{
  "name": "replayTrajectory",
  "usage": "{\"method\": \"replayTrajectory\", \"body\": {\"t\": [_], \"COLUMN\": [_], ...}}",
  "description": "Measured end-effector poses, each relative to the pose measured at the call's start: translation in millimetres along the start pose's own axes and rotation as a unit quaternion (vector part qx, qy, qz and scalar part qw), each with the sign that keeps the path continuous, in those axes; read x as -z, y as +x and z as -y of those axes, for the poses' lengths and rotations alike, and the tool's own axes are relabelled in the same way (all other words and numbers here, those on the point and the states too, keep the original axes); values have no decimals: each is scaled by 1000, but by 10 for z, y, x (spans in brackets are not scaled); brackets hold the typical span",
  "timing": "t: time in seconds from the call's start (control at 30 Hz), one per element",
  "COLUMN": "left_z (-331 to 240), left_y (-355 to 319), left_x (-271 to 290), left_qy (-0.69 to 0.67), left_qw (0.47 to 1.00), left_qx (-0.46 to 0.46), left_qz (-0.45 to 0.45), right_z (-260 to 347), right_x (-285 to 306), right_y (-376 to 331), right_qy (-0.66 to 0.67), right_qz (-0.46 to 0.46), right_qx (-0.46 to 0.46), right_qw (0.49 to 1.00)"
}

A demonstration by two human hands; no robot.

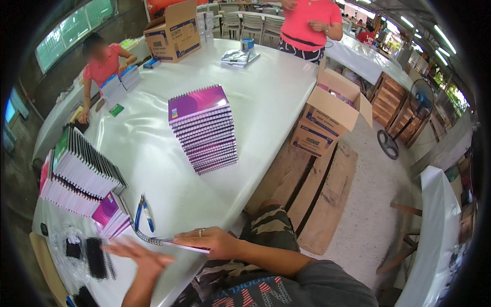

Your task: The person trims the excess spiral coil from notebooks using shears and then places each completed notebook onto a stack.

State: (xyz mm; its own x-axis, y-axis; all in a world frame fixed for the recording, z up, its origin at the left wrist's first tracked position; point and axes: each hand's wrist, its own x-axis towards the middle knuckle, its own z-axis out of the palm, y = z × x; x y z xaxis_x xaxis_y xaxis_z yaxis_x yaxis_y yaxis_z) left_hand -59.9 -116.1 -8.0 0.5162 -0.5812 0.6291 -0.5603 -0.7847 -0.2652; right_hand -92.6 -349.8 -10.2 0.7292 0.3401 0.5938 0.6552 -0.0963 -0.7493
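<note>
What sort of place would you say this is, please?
Probably a notebook-binding workshop: a stack of purple spiral notebooks stands on the white table, what look like black binding coils lie there too, and an open carton sits beside it.

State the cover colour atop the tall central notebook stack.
The top cover is purple-magenta, best seen in the head view.

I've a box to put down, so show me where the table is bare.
Bare: the table right of the tall purple stack, out to the rim; also between that stack and the pliers. Crowded: the near left, with the green-topped stack, short purple stack, black coils and left hand.
</note>
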Motion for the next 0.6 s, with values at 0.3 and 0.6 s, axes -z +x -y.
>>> {"method": "replayTrajectory", "body": {"t": [0.3, 0.6], "left_z": [-246, -218], "left_y": [115, 302], "left_x": [-138, -148], "left_qy": [-1, -145], "left_qw": [992, 975], "left_qx": [-17, -61], "left_qz": [-128, -156], "right_z": [72, -31], "right_x": [-2, -17], "right_y": [-50, -100], "right_qy": [-24, -26], "right_qz": [-41, -22], "right_qx": [27, -46], "right_qw": [998, 998]}}
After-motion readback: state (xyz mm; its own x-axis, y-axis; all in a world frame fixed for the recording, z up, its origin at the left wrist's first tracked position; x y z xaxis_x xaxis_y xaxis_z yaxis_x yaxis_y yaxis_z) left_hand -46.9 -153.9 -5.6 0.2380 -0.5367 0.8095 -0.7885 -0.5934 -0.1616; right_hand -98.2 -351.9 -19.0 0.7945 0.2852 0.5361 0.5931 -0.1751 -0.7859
